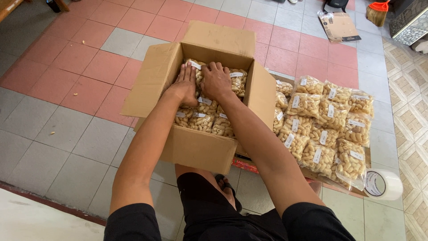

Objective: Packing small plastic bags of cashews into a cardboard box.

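Both hands work inside an open cardboard box [203,147] that stands on the tiled floor [80,67], directly ahead of the person at 12 o'clock. All four flaps are folded outward.

The left hand [186,85] lies palm down on the snack packets [203,118] inside the box. Its fingers are extended, held close together, and pressed flat against the packets. It grips nothing.

The right hand [215,81] lies just beside the left hand, at its 3 o'clock, with the two touching or nearly so. Its fingers curl slightly downward over the packets at the far wall of the box. Whether they close around a packet cannot be determined.

The packets in the box are clear bags of pale, tube-shaped snacks, each with a white label.

A second group of bagged snacks [327,129] lies on flattened cardboard at 3 o'clock of the box, just beside it. A roll of clear tape [382,184] sits at 5 o'clock of that group. A broom [378,11] and a flat carton [339,26] lie at 1 o'clock, well apart.
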